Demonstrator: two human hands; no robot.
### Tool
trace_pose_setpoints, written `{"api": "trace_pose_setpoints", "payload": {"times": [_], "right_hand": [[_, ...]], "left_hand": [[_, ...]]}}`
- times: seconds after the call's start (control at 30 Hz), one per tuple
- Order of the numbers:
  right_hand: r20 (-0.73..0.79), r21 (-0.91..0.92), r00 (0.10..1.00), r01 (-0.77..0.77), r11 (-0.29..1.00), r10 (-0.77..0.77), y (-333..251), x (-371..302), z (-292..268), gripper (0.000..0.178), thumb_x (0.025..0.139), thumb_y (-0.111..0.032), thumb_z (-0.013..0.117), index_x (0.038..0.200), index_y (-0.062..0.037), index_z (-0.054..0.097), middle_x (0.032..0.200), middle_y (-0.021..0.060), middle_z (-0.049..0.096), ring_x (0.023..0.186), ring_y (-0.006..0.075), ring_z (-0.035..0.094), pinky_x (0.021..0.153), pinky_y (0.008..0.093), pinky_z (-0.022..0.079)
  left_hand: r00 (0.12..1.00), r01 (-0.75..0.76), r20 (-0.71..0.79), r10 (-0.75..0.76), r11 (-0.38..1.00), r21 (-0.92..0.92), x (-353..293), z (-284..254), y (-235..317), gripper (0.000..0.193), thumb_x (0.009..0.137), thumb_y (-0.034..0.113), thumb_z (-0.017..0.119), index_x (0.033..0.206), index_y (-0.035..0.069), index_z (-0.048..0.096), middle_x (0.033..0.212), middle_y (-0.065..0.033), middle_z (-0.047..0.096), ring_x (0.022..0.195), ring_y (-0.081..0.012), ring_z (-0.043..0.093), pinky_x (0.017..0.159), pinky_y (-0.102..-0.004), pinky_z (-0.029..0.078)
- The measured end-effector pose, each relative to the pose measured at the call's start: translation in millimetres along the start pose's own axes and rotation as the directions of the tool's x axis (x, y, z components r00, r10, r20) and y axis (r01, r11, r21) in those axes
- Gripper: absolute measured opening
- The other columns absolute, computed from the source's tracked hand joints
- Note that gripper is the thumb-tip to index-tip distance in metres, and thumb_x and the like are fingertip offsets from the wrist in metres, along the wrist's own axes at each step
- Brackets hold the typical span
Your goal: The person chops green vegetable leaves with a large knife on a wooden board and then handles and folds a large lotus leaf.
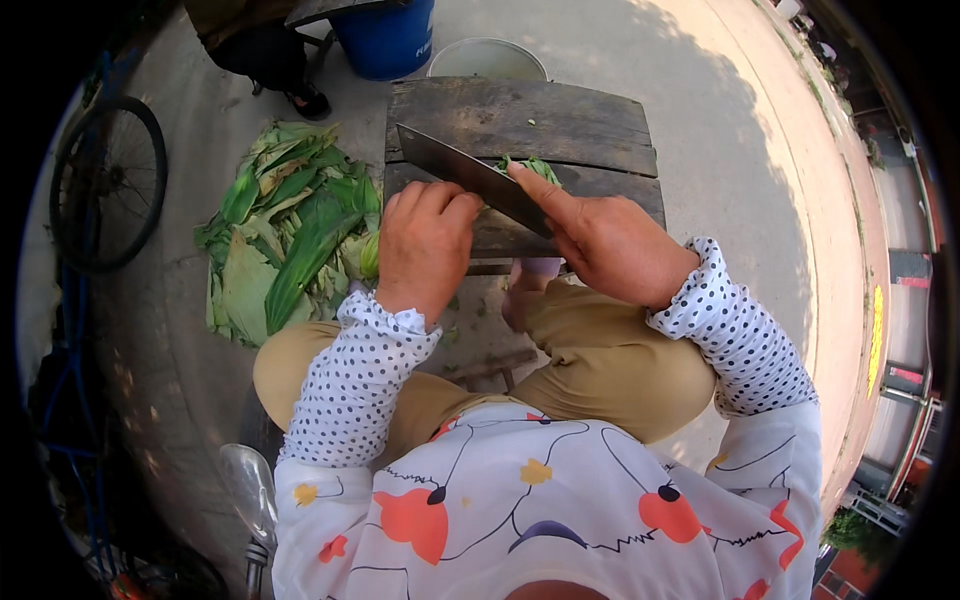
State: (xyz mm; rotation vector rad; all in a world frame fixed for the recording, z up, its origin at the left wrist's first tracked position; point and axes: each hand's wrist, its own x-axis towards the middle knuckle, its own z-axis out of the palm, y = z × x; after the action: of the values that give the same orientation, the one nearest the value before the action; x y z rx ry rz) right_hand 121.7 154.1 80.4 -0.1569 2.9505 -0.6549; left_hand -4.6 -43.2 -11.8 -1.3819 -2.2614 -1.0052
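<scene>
Steel cleaver [462,174], probably heavy, stiff; hold at rear, as right hand [618,248] does. Left hand [425,235] curled, contents hidden. Leaf shreds [541,169] look light, soft.

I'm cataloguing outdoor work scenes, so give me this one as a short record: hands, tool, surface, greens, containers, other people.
Right hand: grips the cleaver, index finger stretched along the blade
Left hand: curled beside the blade; anything inside it is hidden
Tool: cleaver, dark, blade slanting across the table
Surface: weathered wooden plank table
Greens: small green bits on the table; large leaf pile on the ground, left
Containers: blue bucket, pale bucket
Other people: one person, partly visible, upper left
</scene>
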Motion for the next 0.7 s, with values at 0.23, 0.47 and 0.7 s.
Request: {"api": "trace_pose_setpoints", "payload": {"times": [0.23,0.47,0.7], "right_hand": [[-0.041,-0.071,0.995,0.086,0.994,-0.089,6,30,18,0.085,0.088,-0.003,0.065,0.165,-0.007,0.028,0.083,0.0211,0.069,0.067,0.0394,0.067,0.059,0.0491,0.053],[-0.116,-0.047,0.993,-0.012,0.999,0.007,26,22,14,0.08,0.094,-0.002,0.06,0.166,-0.0093,0.027,0.086,0.0218,0.068,0.072,0.0416,0.066,0.066,0.0512,0.052],[-0.159,-0.019,0.985,-0.075,0.997,0.071,20,-1,-4,0.078,0.096,-0.002,0.059,0.166,-0.0109,0.027,0.085,0.0223,0.067,0.072,0.043,0.065,0.067,0.0516,0.052]], "left_hand": [[1.0,0.009,0.003,-0.009,0.999,0.034,0,-2,1,0.015,0.082,0.007,0.073,0.097,0.011,0.076,0.1,-0.005,0.07,0.093,-0.0287,0.063,0.084,-0.0423,0.049],[0.997,-0.017,0.073,0.011,0.996,0.088,2,-13,7,0.021,0.081,0.006,0.071,0.1,0.014,0.077,0.1,-0.0028,0.068,0.095,-0.0273,0.061,0.085,-0.0424,0.048],[0.997,-0.07,0.034,0.068,0.995,0.071,16,13,7,0.024,0.081,0.006,0.068,0.103,0.015,0.075,0.101,-0.0006,0.07,0.095,-0.0261,0.062,0.085,-0.042,0.049]]}}
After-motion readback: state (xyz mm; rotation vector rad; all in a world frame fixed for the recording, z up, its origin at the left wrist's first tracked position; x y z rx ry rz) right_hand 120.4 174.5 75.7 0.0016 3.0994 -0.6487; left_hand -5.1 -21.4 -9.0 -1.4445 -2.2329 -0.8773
